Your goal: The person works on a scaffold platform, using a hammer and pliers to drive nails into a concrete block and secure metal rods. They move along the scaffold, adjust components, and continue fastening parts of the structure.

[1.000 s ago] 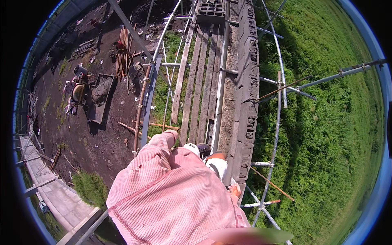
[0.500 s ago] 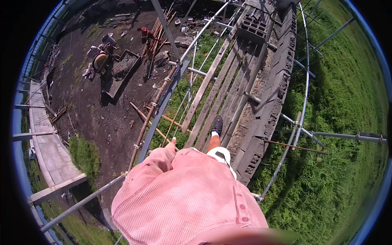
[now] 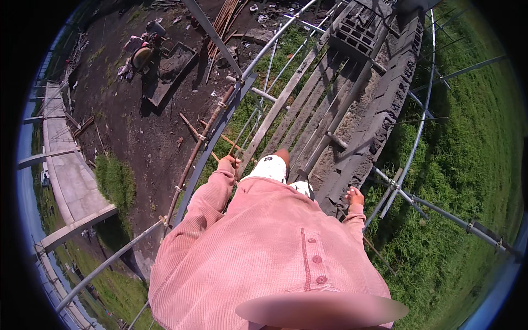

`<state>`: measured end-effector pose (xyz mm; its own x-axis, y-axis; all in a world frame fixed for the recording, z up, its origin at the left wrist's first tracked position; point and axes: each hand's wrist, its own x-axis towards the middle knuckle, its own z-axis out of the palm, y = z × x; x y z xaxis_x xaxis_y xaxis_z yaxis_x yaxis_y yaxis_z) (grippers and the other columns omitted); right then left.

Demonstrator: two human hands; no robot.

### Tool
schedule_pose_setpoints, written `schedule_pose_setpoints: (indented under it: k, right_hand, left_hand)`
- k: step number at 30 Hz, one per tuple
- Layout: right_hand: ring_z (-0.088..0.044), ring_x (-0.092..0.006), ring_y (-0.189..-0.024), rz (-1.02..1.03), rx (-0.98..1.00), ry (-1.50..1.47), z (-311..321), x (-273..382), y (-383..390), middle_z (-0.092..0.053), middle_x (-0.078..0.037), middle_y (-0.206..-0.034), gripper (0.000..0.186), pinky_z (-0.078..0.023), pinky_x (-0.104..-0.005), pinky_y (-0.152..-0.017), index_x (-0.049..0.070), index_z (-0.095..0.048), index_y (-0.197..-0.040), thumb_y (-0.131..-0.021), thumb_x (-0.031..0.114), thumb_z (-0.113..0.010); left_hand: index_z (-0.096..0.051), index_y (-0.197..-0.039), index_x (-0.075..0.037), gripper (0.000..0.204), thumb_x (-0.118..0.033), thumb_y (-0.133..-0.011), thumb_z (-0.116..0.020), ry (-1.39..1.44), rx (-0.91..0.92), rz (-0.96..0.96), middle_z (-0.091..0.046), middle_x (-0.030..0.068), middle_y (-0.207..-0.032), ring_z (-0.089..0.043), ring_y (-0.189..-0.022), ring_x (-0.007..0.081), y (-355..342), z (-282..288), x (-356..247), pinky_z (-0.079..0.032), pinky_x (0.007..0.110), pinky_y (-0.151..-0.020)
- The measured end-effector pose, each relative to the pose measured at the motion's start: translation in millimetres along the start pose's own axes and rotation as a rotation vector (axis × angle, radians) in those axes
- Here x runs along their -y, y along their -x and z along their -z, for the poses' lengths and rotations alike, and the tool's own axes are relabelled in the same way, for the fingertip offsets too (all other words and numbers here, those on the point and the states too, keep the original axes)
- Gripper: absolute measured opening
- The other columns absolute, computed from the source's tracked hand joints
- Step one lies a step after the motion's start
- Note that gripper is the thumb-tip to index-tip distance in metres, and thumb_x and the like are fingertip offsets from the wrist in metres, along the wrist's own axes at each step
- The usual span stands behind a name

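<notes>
My left hand [image 3: 230,160] hangs at my left side with loosely bent fingers, holding nothing that I can see. It is nearest to the left edge of the wooden planks [image 3: 291,118] of the scaffold walkway. On the other side my right hand [image 3: 355,195] shows slightly curled, parted fingers with nothing in them. It appears beside the top of the grey block wall [image 3: 369,132]; contact cannot be made out. Both arms are in pink sleeves. My legs, in white shorts, are on the planks between the hands.
Hollow concrete blocks [image 3: 353,37] stand on the walkway ahead. Metal scaffold pipes [image 3: 278,37] run along the left, others [image 3: 421,135] on the right above grass [image 3: 467,154]. Far below left are a concrete mixer [image 3: 142,57], a mixing trough [image 3: 171,74] and a concrete slab [image 3: 74,176].
I have moved forward along the planks, and the blocks are closer. My right hand has come into view, and my left hand has moved up in the picture. A leg has swung forward.
</notes>
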<state>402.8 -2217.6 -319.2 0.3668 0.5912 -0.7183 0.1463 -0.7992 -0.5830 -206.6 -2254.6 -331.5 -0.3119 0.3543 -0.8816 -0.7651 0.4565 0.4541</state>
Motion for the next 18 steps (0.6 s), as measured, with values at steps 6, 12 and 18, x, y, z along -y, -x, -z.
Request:
schedule_pose_setpoints:
  k: [6, 12, 18]
  right_hand:
    - [-0.067, -0.0123, -0.068, -0.037, 0.053, -0.05, -3, 91, -90, -0.073, -0.002, -0.093, 0.026, -0.045, -0.0286, -0.049, 0.015, -0.068, -0.124, -0.101, 0.024, -0.061]
    - [-0.068, -0.0149, -0.068, -0.321, 0.07, -0.054, -22, 110, -135, -0.073, -0.003, -0.091, 0.026, -0.047, -0.0317, -0.049, 0.016, -0.067, -0.124, -0.1, 0.025, -0.062]
    - [-0.068, -0.0162, -0.068, -0.271, 0.121, -0.072, -22, 186, -176, -0.073, -0.004, -0.09, 0.025, -0.048, -0.0334, -0.052, 0.014, -0.069, -0.121, -0.098, 0.024, -0.064]
  left_hand:
    - [-0.053, -0.087, -0.001, 0.01, -0.004, -0.079, -0.049, -0.205, -0.428, 0.125, -0.061, 0.0234, -0.076, -0.053, -0.056, 0.0367, -16, -10, 31, -0.045, 0.047, -0.046]
    - [-0.052, -0.07, -0.003, 0.005, -0.007, -0.073, -0.05, -0.053, -0.307, 0.209, -0.056, 0.0164, -0.062, -0.048, -0.048, 0.0353, -70, -44, 50, -0.036, 0.055, -0.045]
    - [-0.052, -0.069, -0.01, 0.013, -0.011, -0.081, -0.057, -0.103, -0.076, 0.168, -0.046, 0.0059, -0.057, -0.045, -0.051, 0.0254, -172, -196, -5, -0.038, 0.044, -0.048]
